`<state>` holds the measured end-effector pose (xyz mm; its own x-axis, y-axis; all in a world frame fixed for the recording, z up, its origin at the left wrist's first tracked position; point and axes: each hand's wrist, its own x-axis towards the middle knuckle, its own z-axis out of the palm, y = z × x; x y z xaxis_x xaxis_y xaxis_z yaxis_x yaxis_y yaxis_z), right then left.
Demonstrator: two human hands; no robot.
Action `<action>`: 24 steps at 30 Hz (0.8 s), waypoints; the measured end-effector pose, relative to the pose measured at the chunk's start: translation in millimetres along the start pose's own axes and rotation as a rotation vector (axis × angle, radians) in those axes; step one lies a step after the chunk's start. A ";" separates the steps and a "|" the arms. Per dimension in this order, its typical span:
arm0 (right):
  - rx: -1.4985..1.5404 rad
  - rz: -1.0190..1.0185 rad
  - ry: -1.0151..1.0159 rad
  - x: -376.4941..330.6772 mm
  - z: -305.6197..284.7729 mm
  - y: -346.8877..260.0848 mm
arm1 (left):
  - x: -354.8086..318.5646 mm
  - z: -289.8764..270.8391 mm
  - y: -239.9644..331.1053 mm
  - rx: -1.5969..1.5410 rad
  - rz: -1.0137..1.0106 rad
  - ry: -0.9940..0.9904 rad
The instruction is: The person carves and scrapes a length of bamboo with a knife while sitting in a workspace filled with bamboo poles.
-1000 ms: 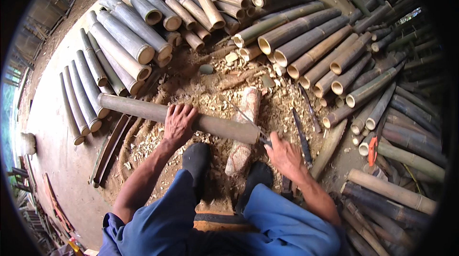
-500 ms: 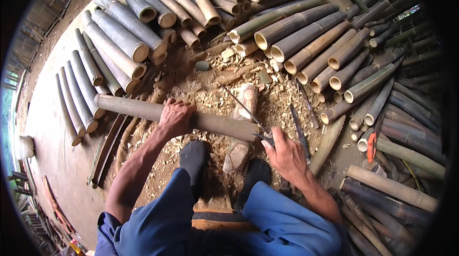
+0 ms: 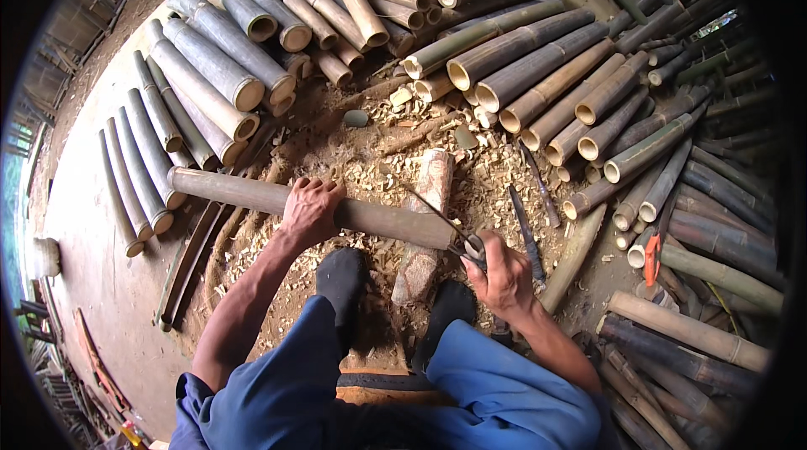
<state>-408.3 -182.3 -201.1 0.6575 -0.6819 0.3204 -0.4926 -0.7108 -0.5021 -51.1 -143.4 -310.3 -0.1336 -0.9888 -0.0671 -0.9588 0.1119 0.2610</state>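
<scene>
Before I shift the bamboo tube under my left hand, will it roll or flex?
The bamboo tube looks round, so might roll on the log. Its straight, woody length suggests stiffness. Hollow tubes nearby hint at lightness.

Floor point(image 3: 101, 290), pale toward its left edge and brown at the middle. Shavings point(image 3: 496, 194) cover much of the middle; among them lies a block point(image 3: 412, 273), its near end between two dark-socked feet point(image 3: 340, 290). Right of the block are a dark blade point(image 3: 523, 223) and, beyond it, a pale pole point(image 3: 576, 258). Split bamboo point(image 3: 181, 278) lies left of the shavings, a reddish strip point(image 3: 101, 357) near the left edge. Stacked tubes point(image 3: 538, 59) line the far and right edges.
</scene>
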 end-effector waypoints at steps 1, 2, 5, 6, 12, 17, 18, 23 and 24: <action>-0.067 0.204 -0.213 -16.1 15.3 22.9 | 1.8 0.3 2.9 -0.007 0.010 0.002; -0.127 0.399 -0.423 -24.9 31.8 43.4 | 0.0 -3.4 3.0 -0.005 0.011 0.002; -0.206 0.387 -0.492 -27.0 27.3 56.0 | -2.0 -1.5 -1.3 0.000 0.005 0.016; -0.165 0.391 -0.477 -22.5 23.0 48.9 | -3.0 1.1 -3.1 0.008 -0.007 0.033; -0.034 0.118 -0.124 0.2 1.9 -3.6 | -22.9 14.6 1.9 0.063 0.000 0.206; -0.309 0.316 -0.458 -26.1 28.8 39.5 | -20.1 21.9 4.8 0.096 0.033 0.269; -0.258 0.311 -0.423 -21.2 24.8 24.9 | -21.3 24.6 2.1 0.108 0.034 0.286; -0.063 0.095 -0.056 2.8 -1.7 -10.7 | -20.9 23.7 0.3 0.120 0.033 0.295; -0.071 -0.005 -0.010 -12.7 12.3 9.2 | -21.5 24.0 0.1 0.115 0.040 0.293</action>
<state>-414.2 -178.1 -219.6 0.6657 -0.6767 0.3145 -0.5281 -0.7250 -0.4421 -54.3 -119.8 -331.9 -0.1098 -0.9679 0.2259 -0.9787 0.1450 0.1456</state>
